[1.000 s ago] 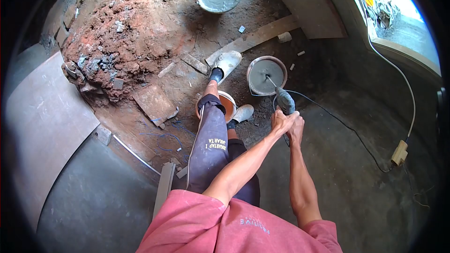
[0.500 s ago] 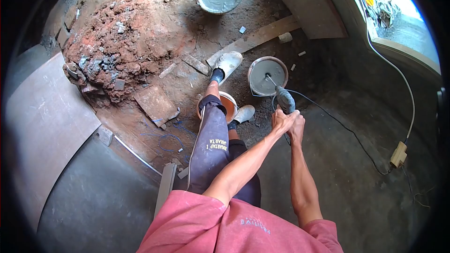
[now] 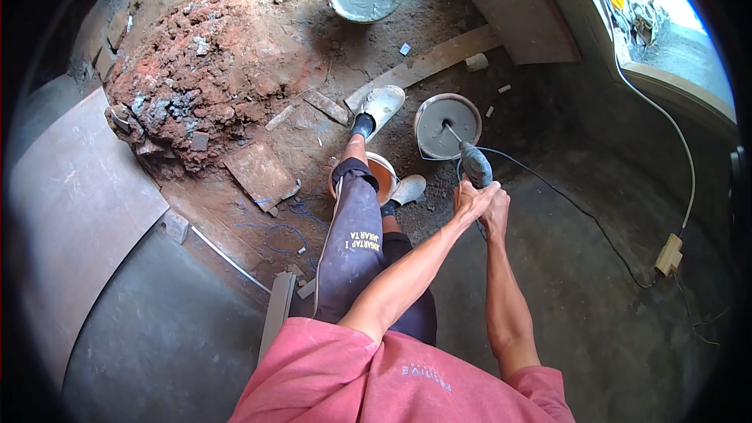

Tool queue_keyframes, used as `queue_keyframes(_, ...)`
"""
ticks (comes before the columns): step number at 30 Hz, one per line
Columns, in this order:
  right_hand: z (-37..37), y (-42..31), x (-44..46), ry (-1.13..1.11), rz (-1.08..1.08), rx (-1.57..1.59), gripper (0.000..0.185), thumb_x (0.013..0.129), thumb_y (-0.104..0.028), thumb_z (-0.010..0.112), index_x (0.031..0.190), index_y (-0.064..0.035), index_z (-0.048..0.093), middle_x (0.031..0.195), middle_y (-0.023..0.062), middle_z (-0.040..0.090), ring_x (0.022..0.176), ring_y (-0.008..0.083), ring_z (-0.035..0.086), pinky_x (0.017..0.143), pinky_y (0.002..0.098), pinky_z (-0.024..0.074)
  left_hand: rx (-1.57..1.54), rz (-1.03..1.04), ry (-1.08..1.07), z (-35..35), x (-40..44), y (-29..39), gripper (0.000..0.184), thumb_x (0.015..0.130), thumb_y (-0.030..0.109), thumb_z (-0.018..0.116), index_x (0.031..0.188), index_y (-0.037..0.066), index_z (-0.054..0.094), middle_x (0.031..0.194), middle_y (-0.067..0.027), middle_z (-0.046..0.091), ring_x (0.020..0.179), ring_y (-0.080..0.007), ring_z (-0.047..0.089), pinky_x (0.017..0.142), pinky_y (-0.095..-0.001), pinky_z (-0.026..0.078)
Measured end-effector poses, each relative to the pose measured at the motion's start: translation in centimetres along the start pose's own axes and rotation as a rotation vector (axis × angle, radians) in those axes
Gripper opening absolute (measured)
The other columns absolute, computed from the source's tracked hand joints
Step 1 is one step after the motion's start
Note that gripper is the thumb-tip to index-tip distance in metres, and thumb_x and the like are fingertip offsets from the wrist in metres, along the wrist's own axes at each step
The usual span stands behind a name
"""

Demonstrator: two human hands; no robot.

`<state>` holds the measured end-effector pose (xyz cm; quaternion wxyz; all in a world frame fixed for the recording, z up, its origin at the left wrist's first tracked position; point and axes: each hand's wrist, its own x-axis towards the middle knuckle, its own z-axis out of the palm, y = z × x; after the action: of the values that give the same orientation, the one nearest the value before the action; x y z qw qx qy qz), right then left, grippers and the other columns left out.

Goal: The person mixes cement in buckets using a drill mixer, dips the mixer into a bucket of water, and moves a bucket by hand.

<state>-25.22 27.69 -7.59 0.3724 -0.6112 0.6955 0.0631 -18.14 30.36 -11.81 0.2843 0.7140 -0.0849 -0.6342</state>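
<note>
Both my hands are wrapped round a power drill (image 3: 475, 163). My left hand (image 3: 471, 200) is closed on its rear part, and my right hand (image 3: 495, 213) is closed beside it on the right; fingers are partly hidden. From the drill a thin mixing rod (image 3: 453, 134) reaches down into grey wet mix in a bucket (image 3: 421, 146). A small hollow shows in the mix around the rod. The rod's lower end is hidden in the mix. A dark power cord (image 3: 548, 182) runs from the drill toward the right.
Another bucket of grey mix (image 3: 332, 1) stands farther off. An orange-lined bucket (image 3: 384, 178) sits between my legs. Reddish rubble (image 3: 204, 78) is piled at left, near a wooden plank (image 3: 427, 67). The cord meets a yellowish socket block (image 3: 668, 256) at right.
The drill and both hands stay almost in place. The cord and socket block at right have shifted slightly.
</note>
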Motion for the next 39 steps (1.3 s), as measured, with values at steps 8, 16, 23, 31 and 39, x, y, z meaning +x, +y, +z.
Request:
queue_keyframes(8,0.2,0.9,0.1,0.000,-0.013,-0.016,0.042,0.080,-0.037,0.074,0.090,0.0033,0.072,0.076,0.0279,0.067,0.080,0.0368,0.072,0.066,0.0451,0.0532,-0.013,0.013,0.021,0.3,-0.2,-0.2,0.076,0.072,0.045,0.076,0.125,-0.006,0.058,0.111,-0.0247,0.069,0.106,-0.0336,0.068,0.091,-0.0417,0.053)
queue_keyframes(16,-0.6,-0.5,0.0,-0.028,0.015,-0.023,0.044,0.080,-0.039,0.073,0.090,0.0035,0.072,0.078,0.0282,0.067,0.081,0.0388,0.072,0.066,0.0458,0.0532,-0.052,0.026,0.008,0.3,-0.1,-0.2,0.075,0.073,0.044,0.076,0.126,-0.004,0.057,0.110,-0.0215,0.070,0.103,-0.0312,0.068,0.090,-0.0408,0.053)
queue_keyframes(23,-0.1,0.4,0.2,-0.008,-0.002,-0.022,0.041,0.078,-0.035,0.073,0.087,0.0050,0.070,0.076,0.0288,0.066,0.081,0.0386,0.071,0.064,0.0454,0.0524,-0.036,0.020,0.011,0.7,0.2,-0.8,0.074,0.073,0.044,0.076,0.126,-0.003,0.057,0.112,-0.0211,0.070,0.104,-0.0315,0.068,0.091,-0.0406,0.052)
queue_keyframes(31,0.0,1.0,0.3,0.002,-0.037,-0.045,0.039,0.078,-0.034,0.073,0.087,0.0044,0.070,0.077,0.0287,0.066,0.081,0.0397,0.071,0.064,0.0457,0.0523,-0.038,0.025,-0.021,-0.3,-0.6,0.4,0.073,0.072,0.046,0.076,0.122,-0.005,0.060,0.112,-0.0236,0.069,0.106,-0.0331,0.067,0.092,-0.0414,0.052)
queue_keyframes(39,-0.1,1.0,0.3,-0.007,-0.020,-0.034,0.039,0.078,-0.033,0.072,0.088,0.0047,0.070,0.077,0.0289,0.066,0.081,0.0397,0.071,0.064,0.0460,0.0525,-0.023,-0.022,-0.023,-0.3,-0.8,0.9,0.073,0.072,0.046,0.076,0.122,-0.004,0.060,0.113,-0.0239,0.069,0.107,-0.0346,0.067,0.093,-0.0421,0.052)
